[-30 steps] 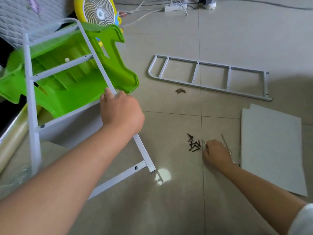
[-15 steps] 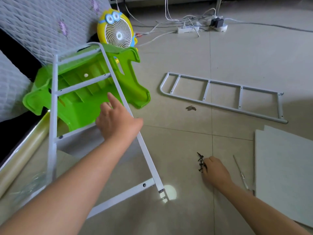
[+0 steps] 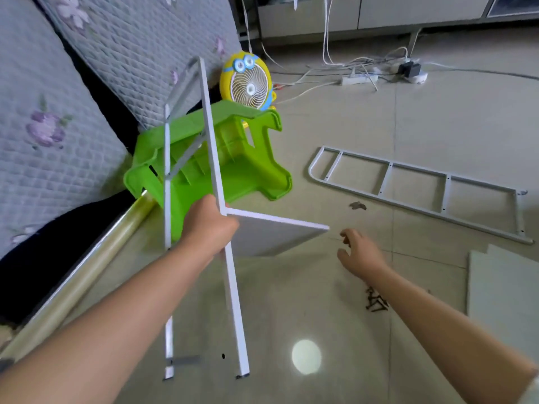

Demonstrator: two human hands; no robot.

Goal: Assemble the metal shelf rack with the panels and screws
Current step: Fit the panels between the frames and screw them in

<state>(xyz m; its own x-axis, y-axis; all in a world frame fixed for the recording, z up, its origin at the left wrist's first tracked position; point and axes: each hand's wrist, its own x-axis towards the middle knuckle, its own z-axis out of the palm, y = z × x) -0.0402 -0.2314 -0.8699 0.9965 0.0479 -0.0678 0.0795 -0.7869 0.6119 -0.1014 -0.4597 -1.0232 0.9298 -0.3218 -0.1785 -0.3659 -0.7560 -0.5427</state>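
A white metal side frame (image 3: 230,287) stands upright on the tiled floor, its feet near me. My left hand (image 3: 208,228) grips its right rail at mid height. At that height a grey shelf panel (image 3: 277,236) juts out to the right from the frame. My right hand (image 3: 361,253) hovers just past the panel's far corner with fingers loosely curled and nothing visible in it. Several dark screws (image 3: 376,301) lie on the floor beside my right forearm. A second white side frame (image 3: 420,188) lies flat further right.
Grey panels (image 3: 501,287) are stacked at the right edge. A green plastic stool (image 3: 248,167) lies tipped behind the frame, with a yellow fan (image 3: 248,83) beyond it. A quilted sofa (image 3: 58,112) and a clear film roll (image 3: 73,281) line the left. Cables and a power strip (image 3: 358,80) lie at the back.
The frame has swung up from leaning to standing upright, with my left hand gripping its rail. My right hand has lifted off the screws and moved toward the panel's corner. The view tilted up.
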